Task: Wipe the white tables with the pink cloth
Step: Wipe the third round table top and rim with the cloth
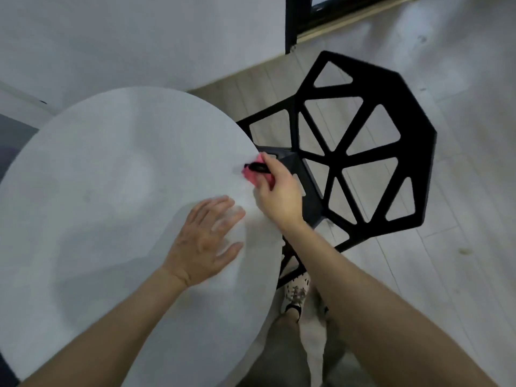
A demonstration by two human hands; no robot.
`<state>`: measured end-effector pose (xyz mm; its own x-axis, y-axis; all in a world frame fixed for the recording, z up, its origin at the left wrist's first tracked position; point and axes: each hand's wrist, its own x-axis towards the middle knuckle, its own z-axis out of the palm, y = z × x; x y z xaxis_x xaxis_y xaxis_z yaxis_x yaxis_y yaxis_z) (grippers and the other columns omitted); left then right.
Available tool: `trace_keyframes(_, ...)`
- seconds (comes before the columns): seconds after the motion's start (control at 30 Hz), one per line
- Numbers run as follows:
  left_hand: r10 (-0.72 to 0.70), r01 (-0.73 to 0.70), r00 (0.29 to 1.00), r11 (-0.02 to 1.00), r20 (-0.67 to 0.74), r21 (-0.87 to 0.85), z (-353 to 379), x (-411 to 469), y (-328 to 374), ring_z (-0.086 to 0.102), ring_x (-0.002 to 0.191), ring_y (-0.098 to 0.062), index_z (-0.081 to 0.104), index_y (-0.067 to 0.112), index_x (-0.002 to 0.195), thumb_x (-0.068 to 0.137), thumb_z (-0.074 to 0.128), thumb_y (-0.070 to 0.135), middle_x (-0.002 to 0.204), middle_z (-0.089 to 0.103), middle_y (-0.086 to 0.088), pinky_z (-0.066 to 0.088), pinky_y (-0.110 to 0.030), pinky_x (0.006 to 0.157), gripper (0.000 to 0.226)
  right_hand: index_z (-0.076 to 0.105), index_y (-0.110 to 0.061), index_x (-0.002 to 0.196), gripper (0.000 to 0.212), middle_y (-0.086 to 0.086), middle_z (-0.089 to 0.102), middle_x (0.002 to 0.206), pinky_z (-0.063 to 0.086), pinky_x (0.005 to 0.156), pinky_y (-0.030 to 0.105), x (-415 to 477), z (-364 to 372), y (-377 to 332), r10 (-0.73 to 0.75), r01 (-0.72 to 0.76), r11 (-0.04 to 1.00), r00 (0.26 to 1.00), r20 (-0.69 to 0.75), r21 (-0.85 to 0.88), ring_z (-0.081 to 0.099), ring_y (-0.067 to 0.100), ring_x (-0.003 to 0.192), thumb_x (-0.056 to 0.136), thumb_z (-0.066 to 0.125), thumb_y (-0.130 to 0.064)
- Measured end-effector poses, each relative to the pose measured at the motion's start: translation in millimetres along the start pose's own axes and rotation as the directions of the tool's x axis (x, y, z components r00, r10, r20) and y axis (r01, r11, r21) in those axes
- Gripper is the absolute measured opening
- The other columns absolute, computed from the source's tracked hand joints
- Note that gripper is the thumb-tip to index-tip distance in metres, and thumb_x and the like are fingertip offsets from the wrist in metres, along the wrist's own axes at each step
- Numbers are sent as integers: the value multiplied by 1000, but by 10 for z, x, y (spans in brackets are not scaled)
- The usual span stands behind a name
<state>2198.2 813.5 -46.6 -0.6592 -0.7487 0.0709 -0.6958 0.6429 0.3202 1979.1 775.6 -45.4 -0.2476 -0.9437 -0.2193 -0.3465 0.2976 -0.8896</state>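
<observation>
From the head camera, looking down, a round white table (97, 177) with a matte top fills the left and middle of the view. The left hand (206, 241) lies on the tabletop near the table's right edge, palm down, fingers straight and a little spread, holding nothing. The right hand (279, 196) reaches over that same right edge, just beyond the left hand, with its fingers curled round a small crumpled pink cloth (248, 174). The pink cloth sits on the rim of the table, partly over the top. A slim black object (257, 167) lies across the cloth at the fingertips; blur hides what it is and whether the fingers hold it too. Just right of the table stands a black plastic chair (335, 160) with triangular cut-outs, its near side tucked under the table's edge. Below that edge shows a foot in a patterned black-and-white shoe (297, 294) on pale plank flooring (460, 107). Beyond the table rises a plain white wall (139, 37).
</observation>
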Motion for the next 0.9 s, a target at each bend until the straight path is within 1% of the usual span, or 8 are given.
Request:
trace_keyframes(0.07, -232, 233, 972, 972, -35, 29, -147, 191, -69, 33, 161, -31, 51, 20, 160, 95, 69, 61, 166, 44, -11, 31, -60, 125, 79, 64, -25, 148, 46, -7, 74, 132, 52, 106, 30, 604, 122, -252, -20, 25, 998, 996, 92, -52, 67, 14, 123, 103, 65, -18)
trace_keyframes(0.13, -502, 497, 863, 864, 57, 83, -289, 431, -216, 12, 168, -28, 25, 37, 171, 80, 71, 83, 178, 20, -7, 20, -58, 132, 112, 61, -25, 151, 47, -2, 73, 135, 47, 99, 24, 924, 194, -352, -37, 55, 994, 983, 181, -98, 67, 20, 125, 105, 64, -19)
trace_keyframes(0.23, -729, 719, 612, 675, 307, 167, -440, 771, -412, -8, 168, -30, -15, 52, 167, 54, 85, 88, 181, -13, -2, 19, -63, 131, 155, 61, -21, 151, 48, -17, 71, 131, 45, 102, 14, 779, 77, -267, -65, 69, 998, 980, 187, -14, 63, -8, 120, 104, 64, -13)
trace_keyframes(0.33, -770, 745, 507, 618, 387, 252, -455, 959, -433, -10, 167, -36, -17, 53, 165, 47, 88, 87, 180, -18, -4, 27, -65, 127, 162, 55, -32, 156, 56, -25, 65, 137, 46, 105, 13, 299, -193, -20, -36, 35, 999, 981, 192, 8, 49, -26, 119, 105, 65, -13)
trace_keyframes(0.47, -796, 761, 476, 586, 374, 279, -476, 986, -358, -10, 167, -36, -17, 53, 165, 45, 89, 85, 180, -18, -3, 26, -65, 128, 163, 54, -38, 155, 57, -20, 66, 142, 51, 114, 31, 270, -260, 54, -21, 15, 1000, 960, 279, 27, 59, -2, 133, 104, 65, -15)
trace_keyframes(0.6, -805, 780, 448, 564, 388, 270, -512, 1069, -313, -14, 167, -36, -15, 52, 166, 47, 94, 78, 179, -22, -4, 21, -65, 130, 164, 67, -33, 139, 41, -18, 72, 131, 52, 100, 25, 1343, 237, -458, -93, 105, 994, 927, 364, -13, 65, 0, 120, 100, 69, -21)
trace_keyframes(0.77, -817, 783, 415, 545, 400, 301, -520, 1154, -311, -16, 166, -40, -16, 48, 165, 49, 97, 74, 178, -23, -6, 20, -66, 130, 163, 73, -29, 136, 39, -6, 77, 129, 47, 91, 22, 2372, 1054, -1005, -184, 294, 951, 789, 586, -98, 68, 18, 123, 99, 75, -40)
trace_keyframes(0.9, -813, 790, 397, 539, 427, 292, -524, 1143, -310, -19, 165, -39, -16, 49, 165, 52, 96, 73, 178, -26, -5, 18, -68, 130, 161, 69, -24, 141, 41, -5, 72, 137, 46, 98, 25, 2287, 1014, -936, -225, 308, 949, 801, 554, -60, 65, 20, 127, 100, 68, -23)
